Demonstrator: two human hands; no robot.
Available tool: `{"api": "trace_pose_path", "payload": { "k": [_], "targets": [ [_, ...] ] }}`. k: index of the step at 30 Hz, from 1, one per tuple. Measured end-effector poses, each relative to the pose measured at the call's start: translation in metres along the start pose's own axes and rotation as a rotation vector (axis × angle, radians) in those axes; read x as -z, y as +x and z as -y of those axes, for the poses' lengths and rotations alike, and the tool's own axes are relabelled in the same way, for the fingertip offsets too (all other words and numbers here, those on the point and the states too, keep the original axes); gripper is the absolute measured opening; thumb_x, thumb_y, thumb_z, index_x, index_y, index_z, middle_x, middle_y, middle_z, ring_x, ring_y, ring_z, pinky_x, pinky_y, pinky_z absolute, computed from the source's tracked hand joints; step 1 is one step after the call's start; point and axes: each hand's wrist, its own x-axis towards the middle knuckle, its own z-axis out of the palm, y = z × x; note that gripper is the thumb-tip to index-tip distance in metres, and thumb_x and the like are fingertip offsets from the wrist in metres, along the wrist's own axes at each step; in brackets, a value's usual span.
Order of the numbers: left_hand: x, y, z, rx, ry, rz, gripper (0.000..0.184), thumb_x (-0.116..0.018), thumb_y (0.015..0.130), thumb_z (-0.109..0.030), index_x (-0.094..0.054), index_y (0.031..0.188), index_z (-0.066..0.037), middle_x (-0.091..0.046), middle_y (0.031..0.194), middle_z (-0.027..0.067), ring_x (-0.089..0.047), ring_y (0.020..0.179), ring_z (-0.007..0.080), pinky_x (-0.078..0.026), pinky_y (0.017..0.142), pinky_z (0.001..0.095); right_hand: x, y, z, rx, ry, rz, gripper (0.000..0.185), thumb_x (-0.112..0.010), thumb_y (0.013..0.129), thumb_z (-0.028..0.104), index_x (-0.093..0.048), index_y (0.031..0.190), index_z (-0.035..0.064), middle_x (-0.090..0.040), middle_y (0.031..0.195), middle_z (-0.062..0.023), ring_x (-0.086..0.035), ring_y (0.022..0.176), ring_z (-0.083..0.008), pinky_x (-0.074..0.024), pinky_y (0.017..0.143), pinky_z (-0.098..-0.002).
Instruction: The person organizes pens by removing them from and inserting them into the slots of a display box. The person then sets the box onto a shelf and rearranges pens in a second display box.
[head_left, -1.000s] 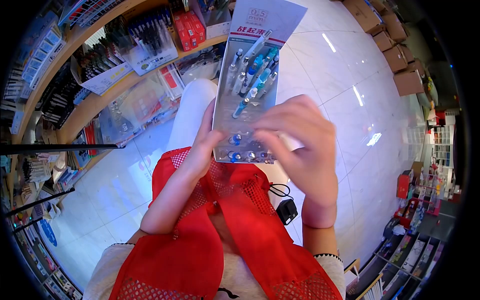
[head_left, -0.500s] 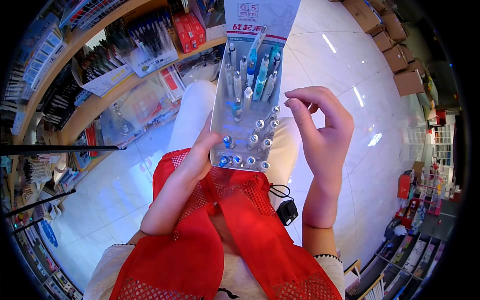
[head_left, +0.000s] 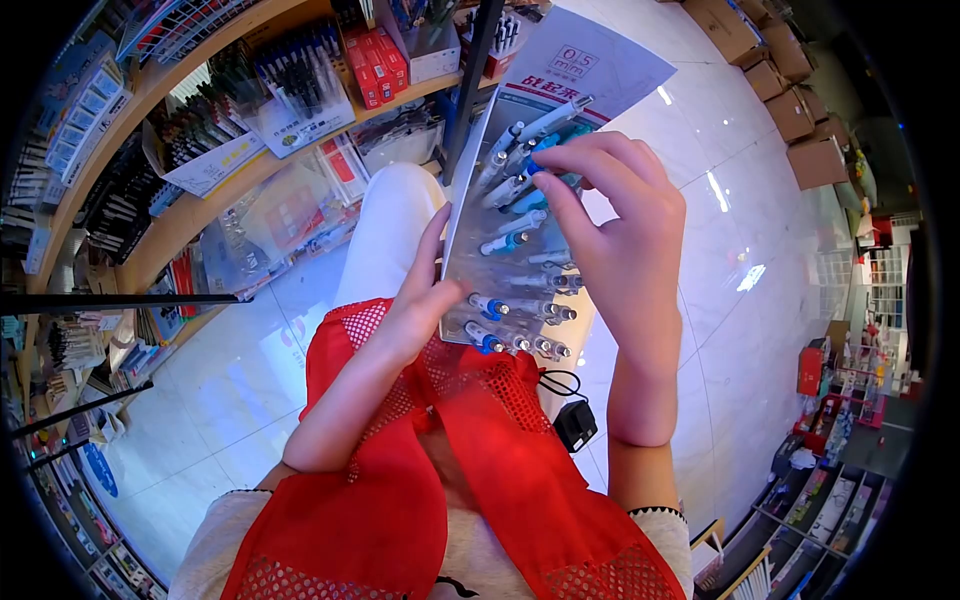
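My left hand [head_left: 415,318] grips the left side of a white pen display box [head_left: 459,235], its thumb over the edge near the front. The box is tilted, with its printed back flap [head_left: 590,62] raised at the far end. Several clear, blue and teal pens stand in its holes, among them a blue-gripped pen [head_left: 504,243] near the middle. My right hand [head_left: 615,215] is over the right side of the box, thumb and forefinger pinched at the blue top of a pen [head_left: 536,166] in the back group.
Shelves with boxes of pens [head_left: 300,95] and red cartons [head_left: 377,66] curve along the left. Cardboard boxes [head_left: 790,105] stack at the upper right. A black adapter [head_left: 575,425] with a cable lies near my lap. Racks of goods [head_left: 815,510] stand at the lower right.
The box has swung and tilted to the right. My right hand has moved from beside the box to the back pens, its fingertips now at a blue-topped pen.
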Motion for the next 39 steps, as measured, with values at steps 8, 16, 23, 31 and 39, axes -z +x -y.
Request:
{"api": "trace_pose_path", "payload": {
  "k": [8,16,23,31,39],
  "targets": [
    [0.000,0.000,-0.001,-0.010,0.052,0.005,0.080,-0.048,0.076,-0.006,-0.006,0.144,-0.004,-0.029,0.138,0.0197,-0.034,0.125,0.0262,-0.027,0.102,0.0314,0.000,0.002,0.001,-0.112,0.003,-0.038,0.013,-0.068,0.068,0.002,-0.064,0.081,0.0047,-0.059,0.074,-0.0059,-0.053,0.069,-0.0232,-0.0445,0.061,-0.0322],
    [0.002,0.000,0.005,-0.043,0.268,-0.001,0.081,-0.051,0.073,-0.007,-0.009,0.142,0.002,-0.021,0.143,0.0213,-0.021,0.133,0.0272,-0.016,0.108,0.0327,-0.007,0.007,-0.006,-0.007,-0.203,0.092,0.013,-0.067,0.068,0.007,-0.066,0.081,0.0052,-0.060,0.075,-0.0073,-0.055,0.073,-0.0265,-0.0449,0.067,-0.0378],
    [0.005,0.000,0.005,-0.051,0.215,0.012,0.082,-0.051,0.071,-0.007,-0.011,0.142,0.002,-0.021,0.143,0.0211,-0.019,0.134,0.0271,-0.014,0.108,0.0331,-0.011,0.006,-0.010,-0.045,-0.098,0.071,0.009,-0.067,0.069,0.006,-0.066,0.077,0.0048,-0.061,0.074,-0.0076,-0.056,0.071,-0.0269,-0.0454,0.064,-0.0361],
    [0.005,0.002,0.002,-0.003,0.113,0.018,0.082,-0.051,0.072,-0.008,-0.013,0.144,-0.005,-0.036,0.130,0.0187,-0.039,0.117,0.0256,-0.029,0.100,0.0317,0.023,0.009,-0.003,-0.126,0.016,-0.167,0.006,-0.064,0.079,-0.001,-0.065,0.085,-0.0006,-0.063,0.078,-0.0039,-0.056,0.068,-0.0068,-0.0431,0.060,-0.0195],
    [0.013,0.006,0.011,0.012,0.028,0.003,0.081,-0.052,0.074,-0.012,-0.013,0.145,-0.007,-0.039,0.126,0.0165,-0.044,0.111,0.0240,-0.034,0.095,0.0319,0.043,0.002,-0.006,-0.342,0.313,-0.378,0.012,-0.066,0.081,0.004,-0.065,0.089,-0.0039,-0.064,0.081,-0.0054,-0.057,0.069,-0.0077,-0.0460,0.062,-0.0187]
  ]
}}
